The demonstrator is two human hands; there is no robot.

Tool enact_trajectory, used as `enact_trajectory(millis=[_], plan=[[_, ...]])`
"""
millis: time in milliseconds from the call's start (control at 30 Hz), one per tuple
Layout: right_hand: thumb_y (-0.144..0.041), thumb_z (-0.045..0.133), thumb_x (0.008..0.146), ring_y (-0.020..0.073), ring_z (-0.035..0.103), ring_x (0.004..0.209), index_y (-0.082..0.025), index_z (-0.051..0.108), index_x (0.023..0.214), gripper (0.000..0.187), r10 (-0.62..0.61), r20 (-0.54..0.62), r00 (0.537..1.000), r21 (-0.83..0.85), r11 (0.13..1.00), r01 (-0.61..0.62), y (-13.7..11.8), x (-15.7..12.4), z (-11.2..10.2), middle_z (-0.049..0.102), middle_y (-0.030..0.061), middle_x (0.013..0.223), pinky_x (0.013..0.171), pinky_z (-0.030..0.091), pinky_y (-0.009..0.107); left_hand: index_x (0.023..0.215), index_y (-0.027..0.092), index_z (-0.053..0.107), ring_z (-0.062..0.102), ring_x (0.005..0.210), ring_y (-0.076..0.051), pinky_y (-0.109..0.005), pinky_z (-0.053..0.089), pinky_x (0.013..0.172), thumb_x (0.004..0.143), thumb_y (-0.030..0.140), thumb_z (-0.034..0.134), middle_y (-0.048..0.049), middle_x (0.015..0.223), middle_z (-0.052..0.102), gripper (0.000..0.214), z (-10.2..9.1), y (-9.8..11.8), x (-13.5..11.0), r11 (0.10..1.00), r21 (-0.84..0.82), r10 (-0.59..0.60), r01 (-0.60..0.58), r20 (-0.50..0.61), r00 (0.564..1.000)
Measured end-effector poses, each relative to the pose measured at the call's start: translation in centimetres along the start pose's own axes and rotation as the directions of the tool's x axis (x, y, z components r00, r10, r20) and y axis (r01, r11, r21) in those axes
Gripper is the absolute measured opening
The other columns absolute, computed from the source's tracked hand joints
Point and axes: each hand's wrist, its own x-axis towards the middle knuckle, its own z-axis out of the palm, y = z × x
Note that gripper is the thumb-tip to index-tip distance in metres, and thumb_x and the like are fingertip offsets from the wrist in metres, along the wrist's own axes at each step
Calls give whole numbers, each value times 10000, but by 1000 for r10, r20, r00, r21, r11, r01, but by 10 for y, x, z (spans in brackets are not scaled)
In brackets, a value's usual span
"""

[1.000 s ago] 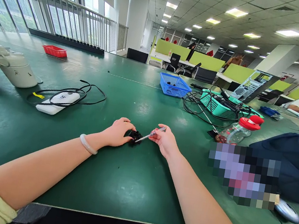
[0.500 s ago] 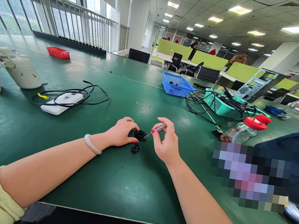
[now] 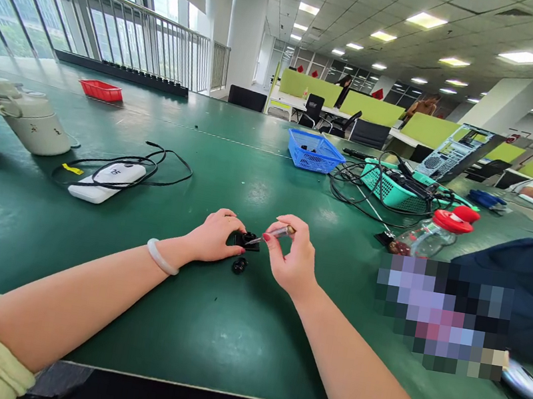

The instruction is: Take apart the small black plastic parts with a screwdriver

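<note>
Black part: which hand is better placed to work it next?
Likely right: the right hand pinches the screwdriver, its tip at the black part; the left hand steadies that part.

On the table (image 3: pixel 226 328), our left hand (image 3: pixel 212 238) and right hand (image 3: pixel 290 260) meet at the middle. The small part (image 3: pixel 252 246) sits between them under the tip of the screwdriver (image 3: pixel 275 233), with a loose piece (image 3: pixel 239 265) just before it. Left of our hands lies the power bank (image 3: pixel 106 179), and the jug (image 3: pixel 31 118) is farther left. Well behind stands the basket (image 3: pixel 314 151), with the cable basket (image 3: pixel 395 186) to its right. Before that lies the bottle (image 3: pixel 430 232), with the bag (image 3: pixel 510 285) to its right.
</note>
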Motion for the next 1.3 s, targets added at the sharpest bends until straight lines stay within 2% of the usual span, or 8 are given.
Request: enact_trajectory(millis=[167, 300, 400, 600, 833, 1033, 1133, 1300], plan=[[-112, 502, 936, 198, 710, 788, -268, 485, 1234, 337, -113, 182, 977, -11, 993, 116, -1, -2, 9, 732, 42, 945, 753, 582, 356, 1076, 233, 684, 456, 1345, -364, -560, 376, 1137, 806, 378, 738, -69, 1223, 715, 311, -1, 0, 0, 999, -14, 31, -31, -3, 1000], [-109, 502, 926, 201, 712, 822, -272, 490, 1233, 349, -16, 225, 974, 11, 1000, 13, 0, 0, 9, 734, 39, 954, 795, 578, 370, 1067, 242, 686, 458, 1341, -365, -565, 380, 1129, 806, 394, 734, -69, 1208, 714, 306, 0, -2, 1, 999, -23, 47, -47, -12, 999], [-157, 544, 932, 182, 712, 805, -281, 485, 1221, 320, 103, 202, 974, 73, 990, -120, 2, 3, 3, 729, 15, 925, 813, 580, 358, 1061, 246, 691, 464, 1330, -361, -564, 383, 1126, 797, 386, 741, -67, 1197, 719, 302, 0, -3, 2, 999, -25, 44, -44, -17, 999], [-266, 561, 964, 178, 707, 809, -275, 440, 1209, 273, 307, -55, 950, 177, 939, -294, 11, 5, -8, 728, 7, 898, 814, 571, 369, 1058, 239, 695, 463, 1326, -346, -557, 371, 1145, 782, 378, 752, -64, 1224, 719, 314, -3, 0, 2, 999, -46, 11, -11, 9, 1000], [-201, 533, 937, 175, 705, 781, -268, 468, 1196, 275, 250, 145, 957, 51, 964, -260, 13, 3, 2, 731, 21, 919, 778, 571, 349, 1115, 232, 710, 514, 1297, -330, -529, 412, 1128, 796, 389, 723, -94, 1162, 717, 355, -3, 1, 1, 998, -46, 33, -33, -1, 999], [-213, 504, 945, 171, 700, 765, -268, 438, 1192, 261, 247, 146, 958, 30, 967, -254, 11, 3, 7, 715, 17, 908, 751, 564, 331, 1210, 235, 674, 618, 1091, -293, -478, 496, 1021, 819, 368, 689, -78, 1087, 728, 413, -5, 4, 1, 996, -53, 70, -71, -8, 997], [-222, 490, 949, 176, 700, 767, -265, 423, 1192, 256, 283, 155, 946, 30, 956, -291, 14, 3, 7, 713, 21, 911, 744, 562, 335, 1329, 235, 609, 614, 1108, -288, -475, 491, 1033, 852, 383, 657, -77, 1120, 719, 502, -7, 6, -1, 994, -63, 85, -87, -37, 996], [-252, 511, 948, 183, 698, 734, -257, 414, 1189, 259, 311, 126, 942, 32, 948, -317, 20, 2, 4, 713, 18, 884, 718, 566, 349, 1340, 256, 611, 587, 1194, -273, -464, 457, 1083, 945, 379, 536, -89, 1273, 665, 420, -9, 10, -4, 985, -31, 168, -171, -81, 982]])
